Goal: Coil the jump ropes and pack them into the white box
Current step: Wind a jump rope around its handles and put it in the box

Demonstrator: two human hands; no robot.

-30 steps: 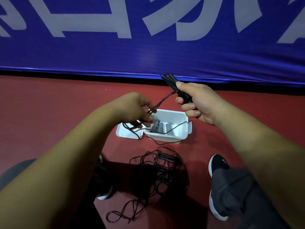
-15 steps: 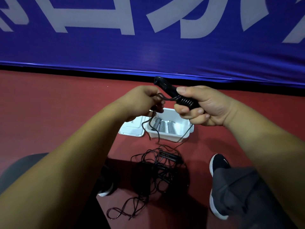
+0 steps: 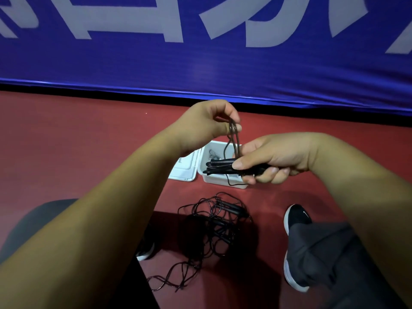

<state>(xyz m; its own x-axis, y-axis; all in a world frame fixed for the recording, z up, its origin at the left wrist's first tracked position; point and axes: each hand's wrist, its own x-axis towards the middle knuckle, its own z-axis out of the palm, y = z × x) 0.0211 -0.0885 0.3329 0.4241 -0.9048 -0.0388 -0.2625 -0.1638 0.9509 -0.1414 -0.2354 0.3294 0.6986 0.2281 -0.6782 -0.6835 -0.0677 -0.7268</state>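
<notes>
There are two hands, a left hand and a right hand. One white box. One lid. One jump rope held up. One pile of ropes, maybe two or three, too tangled to count. Two shoes. One blue banner.

Broad blue fabric banner fills 10 to 2 o'clock, carrying large white characters, cut off at the top edge. Thin black strip runs just beneath its lower hem. Matte red floor spreads below, from 9 across to 3 o'clock. Black sneaker with white sole at 4 o'clock, toe toward 12, small white mark on the upper. Dark grey trouser leg drapes over its middle. Second black, white-soled shoe at 7 o'clock, mostly hidden. Rounded dark grey seat at 8 o'clock. Dark shadow on the floor at 6 o'clock.
</notes>
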